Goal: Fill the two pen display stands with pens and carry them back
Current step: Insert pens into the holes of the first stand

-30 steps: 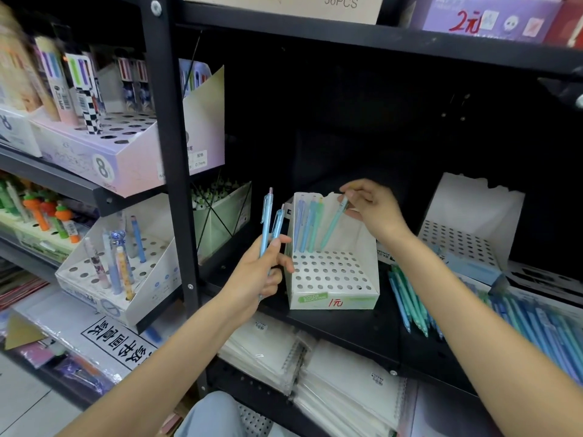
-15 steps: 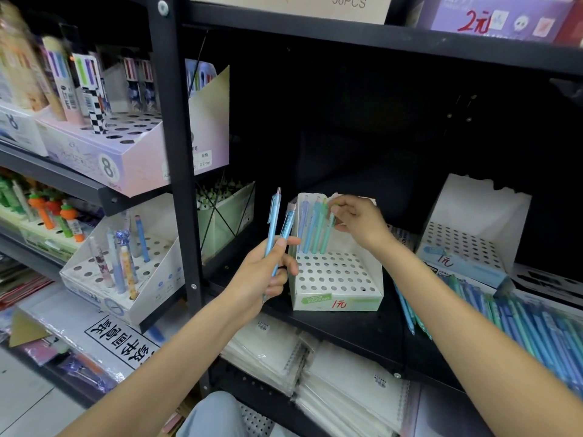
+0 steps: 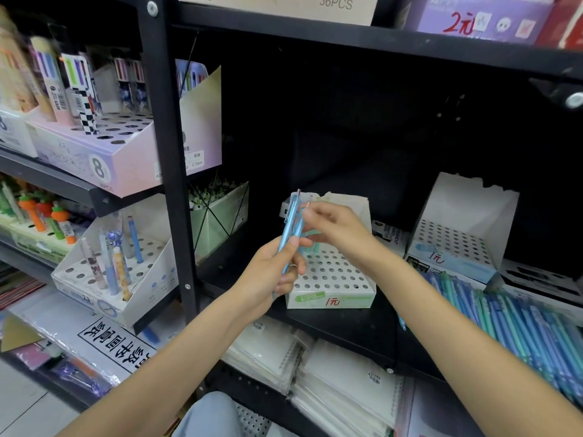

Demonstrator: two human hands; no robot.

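A white pen display stand [image 3: 331, 280] with rows of holes sits on the black shelf, with a few teal and blue pens [image 3: 313, 246] standing in its back row. My left hand [image 3: 271, 275] grips light blue pens [image 3: 289, 230] upright, just in front of the stand's left side. My right hand [image 3: 337, 228] reaches over the stand and pinches the top of one of those pens. A second white stand [image 3: 454, 241] with no pens in its holes stands further right. A pile of loose blue and green pens [image 3: 520, 316] lies on the shelf at the right.
A black upright post [image 3: 172, 171] divides the shelving left of my hands. Left of it stand other pen displays, one pink [image 3: 104, 152] and one white [image 3: 104, 279]. A green box [image 3: 220, 216] sits behind the post. Notebooks [image 3: 331, 373] lie on the shelf below.
My right hand let go of the teal pen it set into the stand's back row and moved left to the pens in my left hand. The left hand rose slightly.
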